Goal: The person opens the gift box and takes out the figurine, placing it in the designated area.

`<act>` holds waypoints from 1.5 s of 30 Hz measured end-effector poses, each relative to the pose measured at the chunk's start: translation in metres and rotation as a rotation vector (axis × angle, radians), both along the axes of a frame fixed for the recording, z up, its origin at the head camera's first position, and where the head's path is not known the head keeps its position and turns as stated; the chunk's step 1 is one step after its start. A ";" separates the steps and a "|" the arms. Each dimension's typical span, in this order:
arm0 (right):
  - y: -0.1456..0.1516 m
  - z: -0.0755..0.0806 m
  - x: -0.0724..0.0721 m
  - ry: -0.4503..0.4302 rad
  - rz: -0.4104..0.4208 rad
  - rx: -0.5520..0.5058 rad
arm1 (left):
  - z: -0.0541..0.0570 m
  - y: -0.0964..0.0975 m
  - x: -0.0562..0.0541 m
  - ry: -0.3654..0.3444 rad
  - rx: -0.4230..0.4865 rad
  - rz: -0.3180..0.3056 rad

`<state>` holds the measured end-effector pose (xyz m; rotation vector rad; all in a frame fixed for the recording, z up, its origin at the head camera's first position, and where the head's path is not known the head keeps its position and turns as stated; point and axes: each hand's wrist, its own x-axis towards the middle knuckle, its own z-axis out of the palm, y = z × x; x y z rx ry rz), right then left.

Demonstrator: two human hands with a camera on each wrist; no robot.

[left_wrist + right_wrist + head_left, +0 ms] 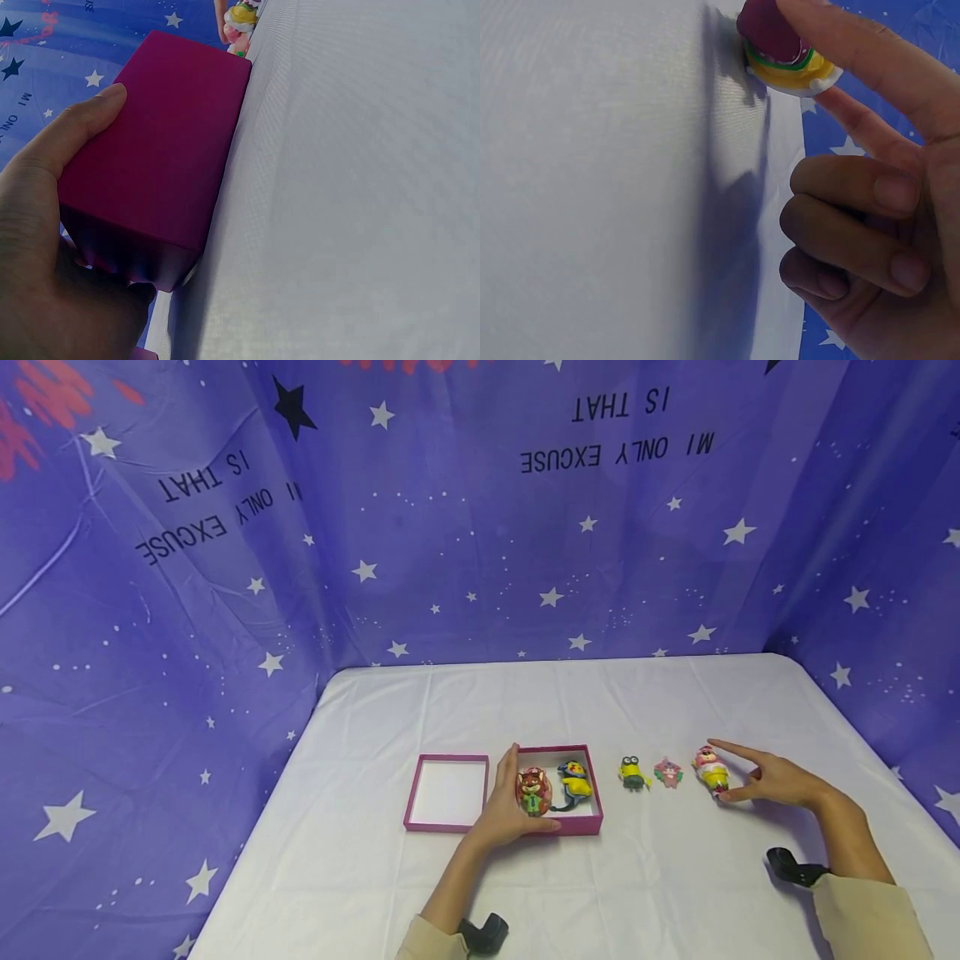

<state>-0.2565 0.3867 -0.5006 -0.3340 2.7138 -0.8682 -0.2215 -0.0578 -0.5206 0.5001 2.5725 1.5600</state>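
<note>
My left hand (501,814) grips the left end of an open magenta box (581,827), thumb along its front wall and fingers at the back. In the left wrist view the thumb lies on the box's outer wall (161,142). Inside lie a fox figurine (533,793) and a blue-and-yellow figurine (575,783). On the right, my right hand (787,781) pinches a pink figurine (711,772) end to end between thumb and index finger. The right wrist view shows the thumb on the figurine's purple end (769,34), with the other fingers curled in.
Left of the box lies a shallow magenta-edged lid (446,828), white inside. Between the box and my right hand are a yellow Minion figurine (632,774) and a small pink star-shaped figure (668,772). Purple star-printed curtains (480,552) surround the white-covered table (525,710).
</note>
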 end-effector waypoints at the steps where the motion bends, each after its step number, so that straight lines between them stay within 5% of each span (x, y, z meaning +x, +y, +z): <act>1: -0.001 0.001 0.001 -0.001 0.005 -0.007 | -0.001 0.000 0.000 0.000 0.000 0.000; 9: -0.007 0.009 0.001 0.014 -0.018 -0.020 | -0.002 -0.001 0.000 0.007 -0.001 -0.003; 14: -0.020 0.025 0.002 0.129 -0.030 -0.039 | -0.001 -0.001 0.001 0.005 -0.002 -0.003; 24: -0.075 0.061 0.005 0.313 -0.062 -0.274 | 0.000 -0.001 0.001 0.006 -0.004 -0.008; 30: -0.128 0.081 0.012 0.311 0.054 -0.413 | 0.002 -0.001 0.000 -0.001 -0.009 -0.006; 38: -0.188 0.051 -0.003 0.379 0.254 -0.378 | 0.002 -0.001 -0.002 0.001 -0.001 -0.012; 45: -0.226 0.034 -0.006 0.330 0.358 -0.390 | 0.002 -0.001 -0.003 0.012 0.017 -0.030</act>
